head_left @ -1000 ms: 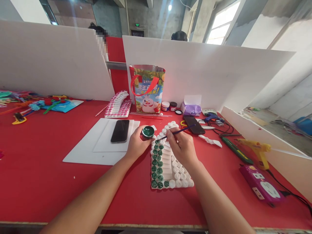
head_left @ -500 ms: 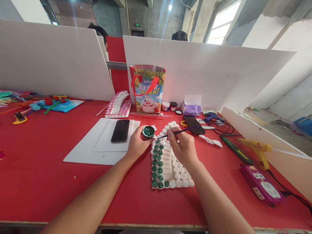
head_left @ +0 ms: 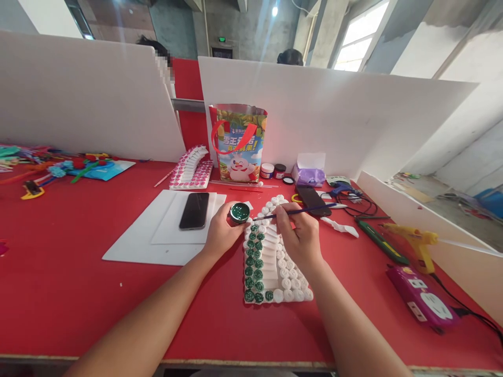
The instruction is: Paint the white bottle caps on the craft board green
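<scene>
In my left hand [head_left: 223,230] is a small round jar of dark green paint [head_left: 239,211], its open mouth facing up. My right hand [head_left: 299,235] pinches a thin dark paintbrush [head_left: 310,208], whose tip points left, close to the jar and above the top of the craft piece. That craft piece [head_left: 269,264] lies flat on the table under my hands. Rows of white rosettes edge it around a ribbed white strip. The rosettes on its left side [head_left: 258,263] are green; those on its right side [head_left: 291,283] are white. My right hand hides part of it.
A red table [head_left: 70,293] holds a phone [head_left: 194,211] on white boards, a pink-and-white rosette piece [head_left: 192,170], a paper bag [head_left: 240,146] and paint jars [head_left: 267,170]. On the right are another phone [head_left: 313,200], a cutter [head_left: 381,242], a yellow glue gun [head_left: 412,242] and a purple power strip [head_left: 422,298].
My right hand has shifted slightly right, and the brush lies flatter, its tip lifted from the green rosettes toward the jar. My left hand and the jar stay nearly in place.
</scene>
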`<state>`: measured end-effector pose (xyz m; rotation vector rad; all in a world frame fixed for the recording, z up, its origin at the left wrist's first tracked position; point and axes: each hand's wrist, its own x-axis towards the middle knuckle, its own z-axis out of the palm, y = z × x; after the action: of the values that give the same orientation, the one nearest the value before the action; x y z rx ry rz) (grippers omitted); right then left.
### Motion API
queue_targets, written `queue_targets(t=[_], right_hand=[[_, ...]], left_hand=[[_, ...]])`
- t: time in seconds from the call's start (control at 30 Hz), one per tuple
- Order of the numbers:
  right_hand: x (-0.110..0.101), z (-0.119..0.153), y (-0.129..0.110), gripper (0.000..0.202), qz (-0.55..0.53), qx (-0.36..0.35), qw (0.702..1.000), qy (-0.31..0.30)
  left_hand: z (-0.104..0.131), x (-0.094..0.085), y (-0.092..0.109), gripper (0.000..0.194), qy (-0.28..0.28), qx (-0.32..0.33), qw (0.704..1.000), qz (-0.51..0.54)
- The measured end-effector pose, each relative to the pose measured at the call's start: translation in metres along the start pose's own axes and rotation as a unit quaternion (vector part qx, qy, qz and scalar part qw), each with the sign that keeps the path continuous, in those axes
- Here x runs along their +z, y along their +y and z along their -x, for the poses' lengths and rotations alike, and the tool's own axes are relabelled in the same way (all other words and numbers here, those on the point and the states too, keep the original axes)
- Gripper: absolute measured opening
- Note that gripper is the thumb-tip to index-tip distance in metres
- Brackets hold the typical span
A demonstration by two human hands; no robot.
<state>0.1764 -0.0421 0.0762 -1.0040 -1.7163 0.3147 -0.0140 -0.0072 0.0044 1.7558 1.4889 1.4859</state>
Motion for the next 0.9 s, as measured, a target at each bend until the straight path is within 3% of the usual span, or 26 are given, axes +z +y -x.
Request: queue_targets(t=[0.3, 0.63, 0.77, 0.9], right_hand=[[0.009, -0.001, 0.001, 0.016, -0.006, -0.056, 0.997, -0.054], [0.011, -0.001, 0.003, 0.018, 0.025, -0.041, 0.995, -0.091], [0.011, -0.001, 0.003, 0.020, 0.023, -0.039, 0.995, -0.086], [0.009, 0.000, 0.002, 0.021, 0.000, -0.048, 0.998, -0.042]], left_hand=[[0.003, 0.001, 0.004, 0.041, -0.009, 0.049, 0.998, -0.025], [0.003, 0.000, 0.007, 0.040, -0.014, 0.050, 0.998, -0.026], [0.003, 0.000, 0.007, 0.039, -0.014, 0.046, 0.999, -0.024], [0.003, 0.000, 0.006, 0.041, -0.013, 0.044, 0.999, -0.023]])
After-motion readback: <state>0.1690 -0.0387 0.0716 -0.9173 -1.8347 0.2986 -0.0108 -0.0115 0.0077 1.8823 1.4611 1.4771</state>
